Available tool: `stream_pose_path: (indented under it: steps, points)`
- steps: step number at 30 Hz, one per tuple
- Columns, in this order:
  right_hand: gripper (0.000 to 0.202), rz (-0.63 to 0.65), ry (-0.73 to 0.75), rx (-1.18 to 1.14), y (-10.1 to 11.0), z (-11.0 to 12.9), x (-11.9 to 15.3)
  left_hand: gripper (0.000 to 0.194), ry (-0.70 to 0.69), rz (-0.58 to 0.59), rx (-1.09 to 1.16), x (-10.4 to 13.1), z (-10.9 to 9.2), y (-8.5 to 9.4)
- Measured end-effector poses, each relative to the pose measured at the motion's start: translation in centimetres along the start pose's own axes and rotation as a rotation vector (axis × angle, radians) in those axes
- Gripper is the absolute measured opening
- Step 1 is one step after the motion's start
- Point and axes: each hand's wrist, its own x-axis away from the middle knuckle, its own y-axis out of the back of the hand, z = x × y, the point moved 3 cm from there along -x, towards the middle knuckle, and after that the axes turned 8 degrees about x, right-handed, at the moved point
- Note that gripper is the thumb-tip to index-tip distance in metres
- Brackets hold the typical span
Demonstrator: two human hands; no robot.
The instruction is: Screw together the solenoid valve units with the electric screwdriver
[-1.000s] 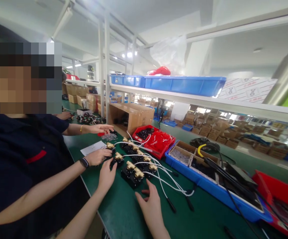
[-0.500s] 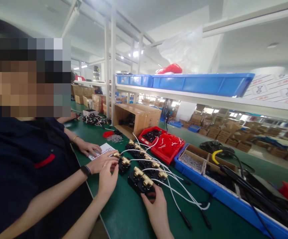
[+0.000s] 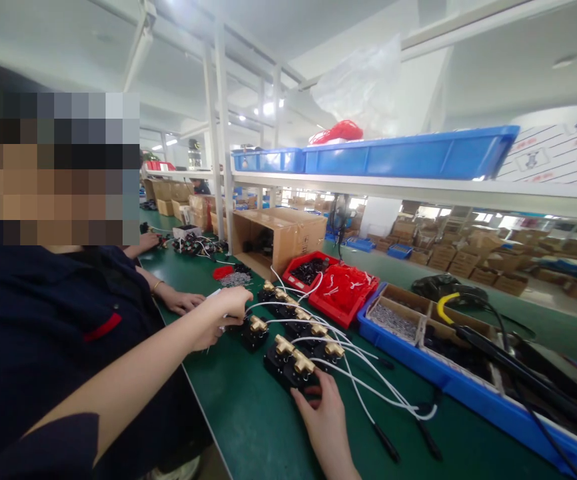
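Several black valves with brass fittings and white leads lie in two rows on the green bench. My right hand reaches in from below, its thumb and fingers pinching the black body of the nearest valve. My left hand stretches across from the left with its fingers curled, right beside a valve at the left end of the rows. What lies inside its fingers is hidden. A co-worker in a dark shirt sits close on my left, one hand resting on the bench.
Behind the valves stand red trays, a long blue bin with cardboard dividers, and an open carton. Black cables and plugs trail to the right. A shelf above carries blue trays. The bench edge runs along the left.
My right hand slid forward from the bare bench onto the nearest valve. My left hand moved further left and forward, crossing in front of the co-worker's hand. The view shifted left.
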Motion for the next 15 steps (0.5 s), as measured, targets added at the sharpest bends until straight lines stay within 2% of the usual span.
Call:
stream_pose_path:
  steps: [3,6,12,15]
  points:
    - [0.056,-0.001,-0.013,-0.001,0.0,0.1,-0.1,0.029,0.033,0.192,-0.023,-1.2,0.6,-0.2]
    - [0.056,-0.004,-0.027,-0.001,0.0,0.2,0.0,0.025,0.045,0.316,-0.027,-1.8,0.6,-0.5]
    - [0.061,0.023,-0.039,-0.010,-0.2,0.1,0.0,0.027,0.121,0.432,0.057,-1.8,-0.3,-1.8]
    - [0.063,0.031,-0.041,-0.011,-0.3,0.0,-0.1,0.028,0.139,0.463,0.127,-1.8,-0.4,-1.9]
